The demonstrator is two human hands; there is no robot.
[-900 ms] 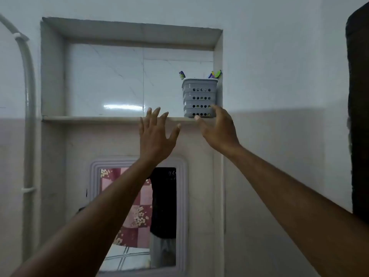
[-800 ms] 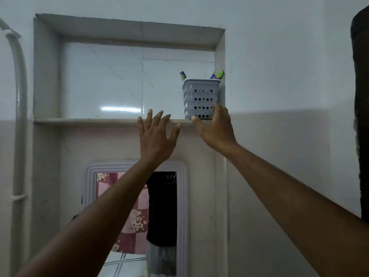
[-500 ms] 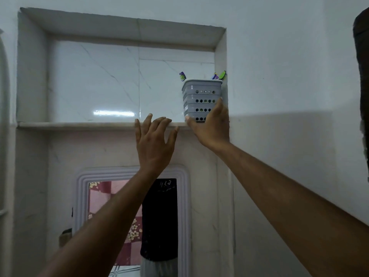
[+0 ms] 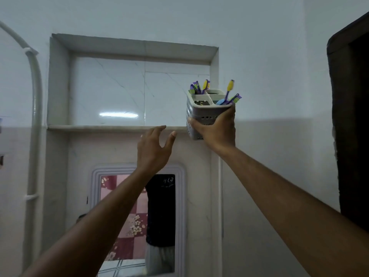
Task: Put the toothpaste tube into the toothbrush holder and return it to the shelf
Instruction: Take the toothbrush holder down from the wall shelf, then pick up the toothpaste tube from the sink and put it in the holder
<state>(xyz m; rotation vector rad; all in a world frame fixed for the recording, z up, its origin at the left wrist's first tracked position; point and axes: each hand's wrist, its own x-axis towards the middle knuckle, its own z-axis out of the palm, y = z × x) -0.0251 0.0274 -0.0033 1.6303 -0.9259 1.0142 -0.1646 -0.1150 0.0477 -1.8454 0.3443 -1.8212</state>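
Observation:
My right hand (image 4: pixel 216 130) grips the grey perforated toothbrush holder (image 4: pixel 201 113) from below and the side, holding it tilted toward me, off the shelf (image 4: pixel 103 127) at the niche's right end. Its top is split into compartments, and several purple, yellow and blue toothbrushes (image 4: pixel 227 92) stick out of them. My left hand (image 4: pixel 153 148) is raised just below the shelf's front edge, fingers spread, holding nothing. No toothpaste tube is in view.
The shelf is the marble sill of a recessed wall niche (image 4: pixel 131 84). A white-framed mirror (image 4: pixel 139 220) hangs below it. A grey pipe (image 4: pixel 36 120) runs down the left wall, and a dark door frame (image 4: pixel 351 120) stands at the right.
My right hand closed around the holder, lifted it off the shelf and tipped it toward me, so its open top shows. My left hand stayed below the shelf edge.

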